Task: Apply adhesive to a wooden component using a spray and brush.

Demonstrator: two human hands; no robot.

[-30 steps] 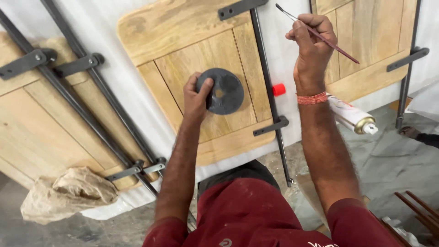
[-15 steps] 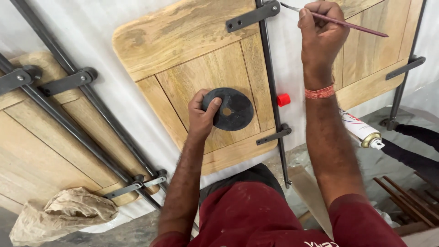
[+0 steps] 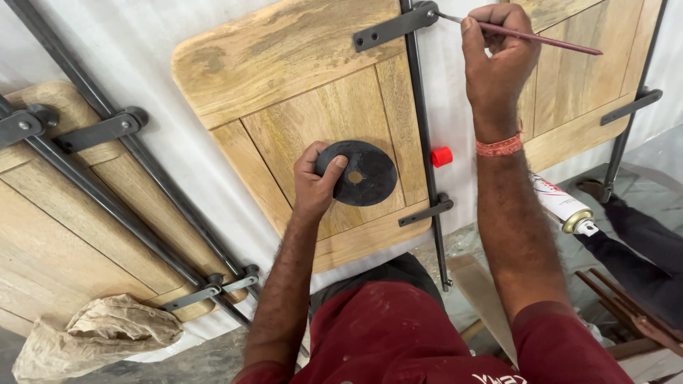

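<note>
The right hand [image 3: 498, 60] is pinching a thin paintbrush [image 3: 530, 35], its tip touching the dark metal bracket [image 3: 395, 25] at the wooden panel's [image 3: 284, 64] top edge; the left hand [image 3: 313, 181] is gripping a black disc [image 3: 363, 174]. The lower bracket [image 3: 425, 211] looks untouched.

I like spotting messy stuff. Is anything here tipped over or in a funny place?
Yes: a spray can lies on its side at the white sheet's edge, and its red cap sits apart, beside the dark metal bar. A crumpled cloth lies at the lower left.
</note>
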